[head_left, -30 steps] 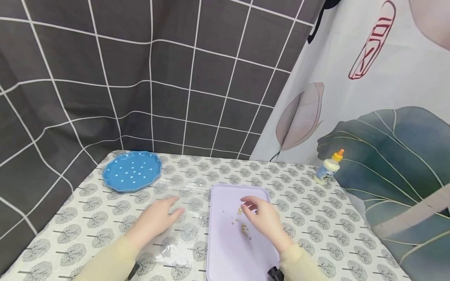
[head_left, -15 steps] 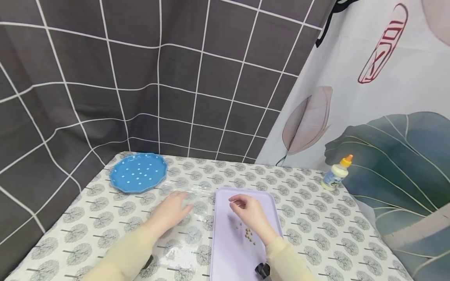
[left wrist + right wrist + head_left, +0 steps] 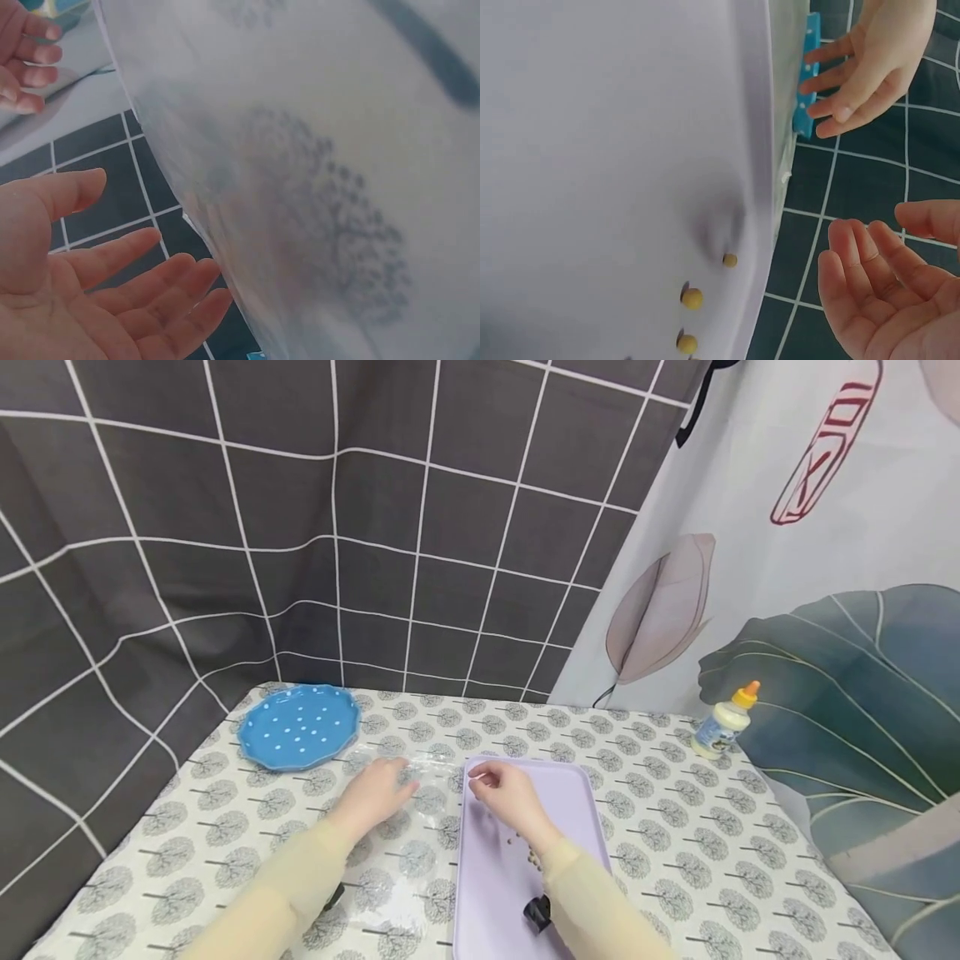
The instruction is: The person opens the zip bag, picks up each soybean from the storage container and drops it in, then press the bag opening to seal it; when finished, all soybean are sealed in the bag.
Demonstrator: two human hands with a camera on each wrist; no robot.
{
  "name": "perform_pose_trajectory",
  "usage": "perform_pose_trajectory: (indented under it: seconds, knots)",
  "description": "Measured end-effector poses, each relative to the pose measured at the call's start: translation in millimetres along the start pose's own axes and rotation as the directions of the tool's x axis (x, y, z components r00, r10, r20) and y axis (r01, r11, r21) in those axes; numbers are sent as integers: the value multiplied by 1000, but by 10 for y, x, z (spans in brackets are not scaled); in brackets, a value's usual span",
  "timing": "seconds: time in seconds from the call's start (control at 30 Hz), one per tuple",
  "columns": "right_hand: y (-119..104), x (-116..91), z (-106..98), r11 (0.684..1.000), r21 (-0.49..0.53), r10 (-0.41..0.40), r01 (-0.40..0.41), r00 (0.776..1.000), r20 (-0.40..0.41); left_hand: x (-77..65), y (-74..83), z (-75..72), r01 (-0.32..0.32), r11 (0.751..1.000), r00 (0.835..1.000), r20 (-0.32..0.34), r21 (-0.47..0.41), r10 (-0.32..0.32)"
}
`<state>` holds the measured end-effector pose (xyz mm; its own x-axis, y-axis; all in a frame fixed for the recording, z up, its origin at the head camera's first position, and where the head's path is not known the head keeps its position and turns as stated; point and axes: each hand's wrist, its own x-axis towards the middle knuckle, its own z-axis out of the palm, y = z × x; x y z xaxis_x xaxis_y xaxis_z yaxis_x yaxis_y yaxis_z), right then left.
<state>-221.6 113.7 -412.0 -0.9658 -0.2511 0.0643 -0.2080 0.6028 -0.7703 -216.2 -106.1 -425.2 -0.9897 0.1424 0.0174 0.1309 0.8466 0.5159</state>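
My left hand (image 3: 375, 793) hovers, fingers spread and relaxed, above a clear plastic sheet or bag (image 3: 397, 902) that lies on the patterned tablecloth. Nothing is in its palm in the left wrist view. Over the far left part of a lilac tray (image 3: 487, 877) is my right hand (image 3: 510, 793), its fingers loosely bent. In the right wrist view its thumb stands apart from the fingers and no object shows between them. Several small round yellowish beans (image 3: 692, 298) lie loose on the tray; the right forearm hides part of them in the head view.
A blue plate with white dots (image 3: 300, 727) sits at the back left of the table. A glue bottle with an orange tip (image 3: 725, 722) stands at the back right. Behind the table hangs a dark checked curtain (image 3: 375, 568), with a printed white cloth at right.
My right hand has moved left across the tray, from above the beans toward its left rim. My left hand has shifted slightly forward and right. The camera view has turned a little.
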Motion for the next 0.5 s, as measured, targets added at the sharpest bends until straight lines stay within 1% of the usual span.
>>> perform_pose_trajectory:
  seconds: [0.13, 0.27, 0.4, 0.5]
  knots:
    - [-19, 92, 25, 1000, -12, 24, -24, 1000, 18, 34, -19, 11, 18, 1000, 1000, 0, 11, -18]
    - [-21, 181, 77, 999, -21, 30, -29, 999, 37, 64, -34, 11, 33, 999, 999, -3, 38, -33]
    - [-14, 252, 137, 999, -29, 26, -25, 999, 47, 110, -21, 9, 21, 997, 1000, -17, 76, -19]
    - [1, 302, 172, 999, -36, 28, -26, 998, 53, 155, 2, 15, 11, 996, 1000, -26, 84, -9]
